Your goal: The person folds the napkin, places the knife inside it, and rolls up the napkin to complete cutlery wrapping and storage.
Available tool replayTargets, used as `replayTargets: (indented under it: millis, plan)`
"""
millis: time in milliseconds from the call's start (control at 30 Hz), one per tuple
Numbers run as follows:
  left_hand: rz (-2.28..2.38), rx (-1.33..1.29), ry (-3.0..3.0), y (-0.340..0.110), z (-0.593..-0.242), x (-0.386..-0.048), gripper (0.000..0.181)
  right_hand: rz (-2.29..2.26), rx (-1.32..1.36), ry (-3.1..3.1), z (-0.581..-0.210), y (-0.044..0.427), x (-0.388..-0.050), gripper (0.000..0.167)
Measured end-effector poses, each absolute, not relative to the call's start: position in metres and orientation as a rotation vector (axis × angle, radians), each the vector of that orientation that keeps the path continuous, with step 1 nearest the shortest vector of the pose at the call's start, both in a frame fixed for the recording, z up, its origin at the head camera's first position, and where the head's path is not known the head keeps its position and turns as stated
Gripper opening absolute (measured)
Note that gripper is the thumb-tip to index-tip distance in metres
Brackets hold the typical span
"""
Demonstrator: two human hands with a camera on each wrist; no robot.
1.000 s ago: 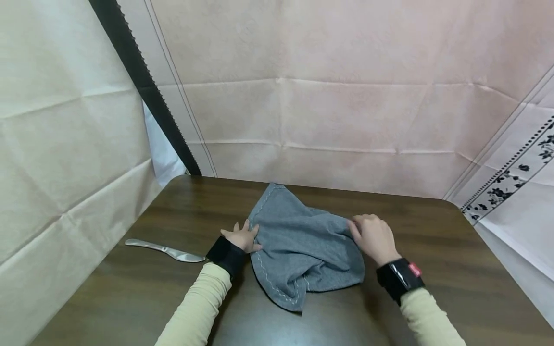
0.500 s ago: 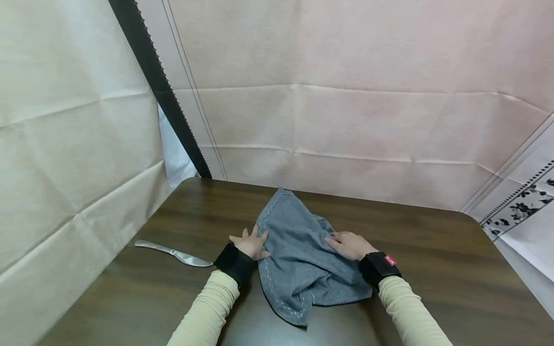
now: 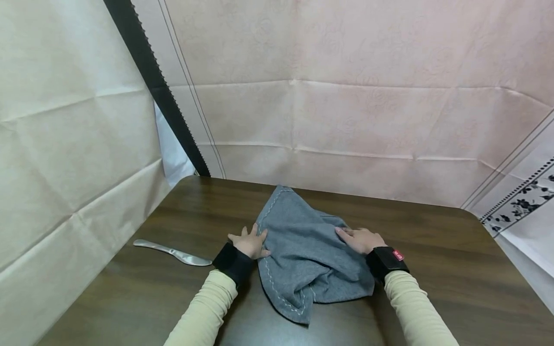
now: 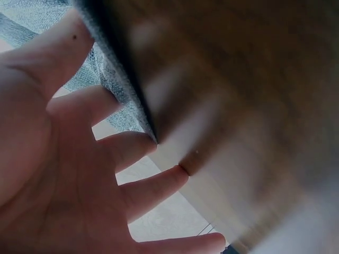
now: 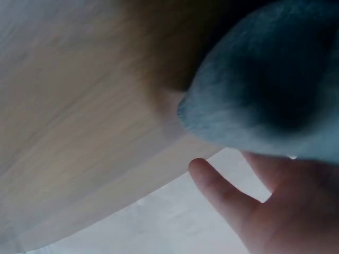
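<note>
R hand [image 3: 362, 240] slid outward vs half a sec ago; blue-grey cloth's [image 3: 294, 245] far-right side looked less bunched, so prob flatter there, tho near folds stayed. Cloth lay on table [image 3: 433, 242] btwn hands. L hand [image 3: 250, 245] splayed loose at left edge; R hand's grip, couldn't tell.

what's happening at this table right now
A person has both hands at a rumpled grey-blue cloth on the brown table. The left hand, fingers spread, is at its left edge; the right hand touches its upper right part. The cloth isn't lying flat. A table knife lies to the left, apart from both hands.
</note>
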State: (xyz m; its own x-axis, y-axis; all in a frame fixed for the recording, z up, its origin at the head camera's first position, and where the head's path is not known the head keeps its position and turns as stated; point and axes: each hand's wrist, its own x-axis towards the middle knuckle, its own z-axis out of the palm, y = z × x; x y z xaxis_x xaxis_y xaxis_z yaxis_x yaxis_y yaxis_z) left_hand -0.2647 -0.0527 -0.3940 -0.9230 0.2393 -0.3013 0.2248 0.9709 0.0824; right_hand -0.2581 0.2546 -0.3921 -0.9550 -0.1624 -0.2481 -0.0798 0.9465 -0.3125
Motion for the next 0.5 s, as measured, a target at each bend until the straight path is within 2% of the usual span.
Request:
replayTargets:
  millis: [500]
  plan:
    - [0.091,0.379,2.784,-0.057,-0.393,-0.264,0.067,-0.372,0.098,2.818,-0.390,0.337,-0.239,0.092]
